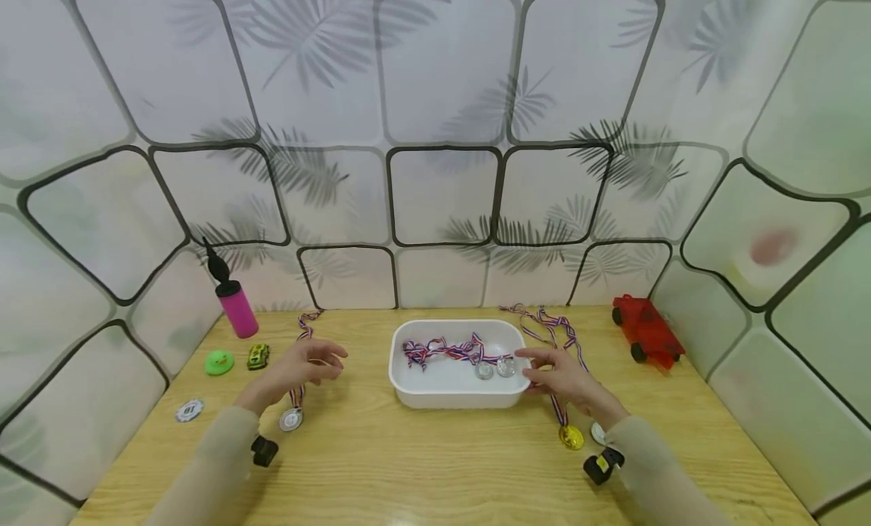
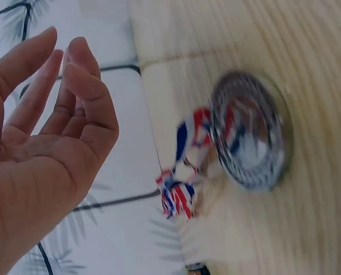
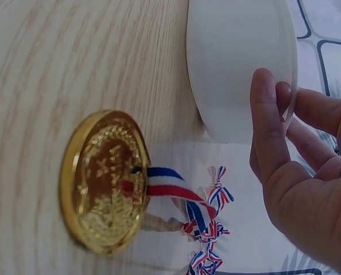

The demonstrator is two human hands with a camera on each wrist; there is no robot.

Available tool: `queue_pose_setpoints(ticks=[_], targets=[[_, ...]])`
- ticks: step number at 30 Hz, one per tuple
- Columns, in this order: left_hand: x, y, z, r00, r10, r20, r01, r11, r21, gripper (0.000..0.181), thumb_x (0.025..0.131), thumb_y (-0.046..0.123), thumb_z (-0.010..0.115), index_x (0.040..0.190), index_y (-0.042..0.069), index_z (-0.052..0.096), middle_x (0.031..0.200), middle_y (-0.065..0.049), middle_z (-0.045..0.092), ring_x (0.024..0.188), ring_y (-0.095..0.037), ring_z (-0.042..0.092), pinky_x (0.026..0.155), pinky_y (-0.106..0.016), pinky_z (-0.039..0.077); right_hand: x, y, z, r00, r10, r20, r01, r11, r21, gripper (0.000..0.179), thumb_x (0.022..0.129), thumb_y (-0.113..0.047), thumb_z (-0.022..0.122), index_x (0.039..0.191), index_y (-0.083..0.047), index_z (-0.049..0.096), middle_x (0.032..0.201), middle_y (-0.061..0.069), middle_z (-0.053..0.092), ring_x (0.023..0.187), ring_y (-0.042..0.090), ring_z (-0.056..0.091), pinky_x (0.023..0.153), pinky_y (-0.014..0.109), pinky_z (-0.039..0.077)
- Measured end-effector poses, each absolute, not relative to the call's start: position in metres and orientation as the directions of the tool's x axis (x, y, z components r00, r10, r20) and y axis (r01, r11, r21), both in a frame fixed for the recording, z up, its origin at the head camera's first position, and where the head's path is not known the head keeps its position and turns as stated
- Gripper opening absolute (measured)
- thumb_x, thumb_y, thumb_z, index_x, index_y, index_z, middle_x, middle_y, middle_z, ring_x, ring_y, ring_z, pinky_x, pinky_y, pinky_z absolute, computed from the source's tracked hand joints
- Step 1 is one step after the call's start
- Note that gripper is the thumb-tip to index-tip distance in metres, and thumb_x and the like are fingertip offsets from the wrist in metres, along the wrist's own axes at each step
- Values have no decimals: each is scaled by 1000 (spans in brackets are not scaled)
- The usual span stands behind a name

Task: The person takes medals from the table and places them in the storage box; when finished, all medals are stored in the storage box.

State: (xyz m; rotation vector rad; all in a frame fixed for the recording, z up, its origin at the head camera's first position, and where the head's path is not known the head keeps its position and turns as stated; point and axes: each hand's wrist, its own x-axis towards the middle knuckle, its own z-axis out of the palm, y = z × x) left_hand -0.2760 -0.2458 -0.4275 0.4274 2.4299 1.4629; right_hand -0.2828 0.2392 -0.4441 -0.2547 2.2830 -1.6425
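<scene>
A: Start with the surroundings on the worktop [image 1: 408, 473].

B: On the left, note a green duck [image 1: 219, 362], a small yellow car [image 1: 258, 357], a pink pump [image 1: 237, 313] and a round chip [image 1: 190, 410]. Far to the right, see a red truck [image 1: 646, 331].

A: And in the way?

B: Find a striped ribbon [image 1: 304, 329] partly covered by the left hand [image 1: 302, 365], and loose ribbons [image 1: 565, 326] passing under the right hand [image 1: 561, 373]. Beside the right sleeve [image 1: 643, 450], spot a gold medal [image 1: 571, 437] and a half-hidden disc [image 1: 598, 433].

A: Describe both hands.

B: Left: released, raised with fingers loosely bent. Right: pinching the rim of the white tub [image 1: 456, 399] at its right end.

A: Able to read anything?

B: Can see marks on the chip and raised characters on the gold medal; cannot read either with certainty.

A: Now place the tub and give its direction.

B: Centred from side to side, nearer the patterned wall [image 1: 442, 276]; upright, long axis running left to right, parallel to that wall. Inside, see two silver medals [image 1: 506, 366] toward the right end, with tangled ribbons [image 1: 435, 351] trailing left.

A: And on the left?

B: See a silver medal [image 1: 290, 419] lying nearest the person, ribbon stretching back to the wall.
</scene>
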Motion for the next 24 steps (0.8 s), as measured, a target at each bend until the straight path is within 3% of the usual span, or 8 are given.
queue_pose_setpoints(ticks=[7, 17, 24], targets=[[-275, -271, -431, -905, 420, -73, 166, 505, 847, 37, 91, 11, 68, 123, -6, 60, 110, -21, 65, 96, -19, 62, 78, -36, 56, -284, 239, -442, -933, -325, -151, 42, 320, -946, 43, 97, -3, 58, 138, 7, 50, 101, 15, 50, 80, 16, 65, 79, 40, 60], [-268, -295, -436, -847, 505, -166, 151, 528, 835, 29, 88, 5, 70, 114, -5, 65, 100, -21, 64, 81, -16, 60, 66, -28, 54, -283, 241, -443, -932, -331, -151, 42, 315, -948, 43, 97, -3, 58, 138, 8, 49, 101, 15, 50, 79, 16, 64, 79, 40, 60], [-261, -308, -438, -821, 539, -191, 190, 573, 797, 30, 82, 7, 76, 110, -1, 69, 90, -11, 63, 77, -11, 54, 64, -23, 47, -282, 239, -444, -928, -340, -153, 42, 312, -949, 44, 97, -3, 59, 138, 9, 49, 101, 15, 51, 78, 15, 65, 79, 40, 60]])
